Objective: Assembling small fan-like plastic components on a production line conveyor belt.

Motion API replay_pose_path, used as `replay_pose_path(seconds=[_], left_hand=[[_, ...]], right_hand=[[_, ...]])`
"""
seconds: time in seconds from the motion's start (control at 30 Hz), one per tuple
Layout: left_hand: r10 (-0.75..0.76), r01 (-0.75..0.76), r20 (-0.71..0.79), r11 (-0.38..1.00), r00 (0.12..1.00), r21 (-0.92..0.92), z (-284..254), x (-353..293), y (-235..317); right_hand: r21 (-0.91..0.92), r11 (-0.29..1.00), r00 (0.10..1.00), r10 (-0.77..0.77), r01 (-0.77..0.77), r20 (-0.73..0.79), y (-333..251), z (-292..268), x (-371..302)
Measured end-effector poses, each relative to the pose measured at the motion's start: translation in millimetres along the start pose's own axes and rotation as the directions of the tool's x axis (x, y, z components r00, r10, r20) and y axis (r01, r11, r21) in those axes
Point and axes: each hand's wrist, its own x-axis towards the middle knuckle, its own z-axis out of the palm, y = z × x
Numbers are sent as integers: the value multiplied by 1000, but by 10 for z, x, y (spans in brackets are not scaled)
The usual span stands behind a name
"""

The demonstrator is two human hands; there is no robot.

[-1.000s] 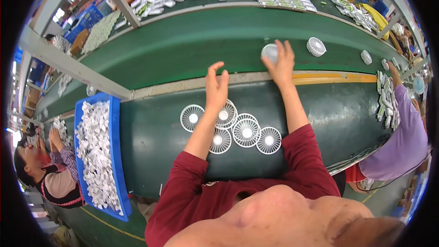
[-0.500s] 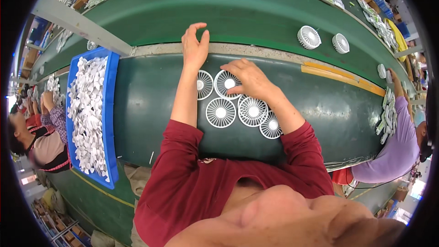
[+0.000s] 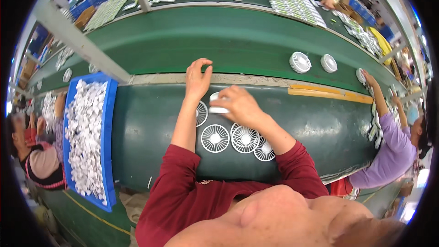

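Observation:
My right hand, slightly blurred, grips a round white fan cage and holds it tilted, edge-on, just above the dark green worktable. Farther forward, by the table's far ledge, my left hand is open, thumb apart from the loosely bent fingers, with nothing visible in it. My left forearm partly hides a spoked white fan grille. Nearer to me lie another grille, an overlapping pair, and one grille beside my right forearm.
A blue bin full of small white blades stands left. Beyond the ledge runs a green conveyor belt with white fan cages on it. Yellow strips lie along the ledge. Co-workers sit at both sides; one at right touches a cage.
My right hand has taken hold of the fan cage that lay flat under it and tilted it up. The head view has shifted, showing more of the far bench.

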Motion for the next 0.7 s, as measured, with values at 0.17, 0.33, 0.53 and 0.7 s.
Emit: replay_pose_path(seconds=[0.17,0.33,0.53,0.7], left_hand=[[-6,7,37,1000,999,-23,27,35,-109],[-71,82,111,992,991,-99,67,-16,-167],[-77,69,245,997,966,41,121,-39,43],[-71,37,270,991,960,127,29,-102,31]], right_hand=[[381,923,977,-129,56,169,5,-53,-13],[587,804,989,146,-96,-38,211,-255,24],[-153,911,919,360,-384,-160,770,89,-166],[-44,924,925,379,-380,-34,782,204,-114]])
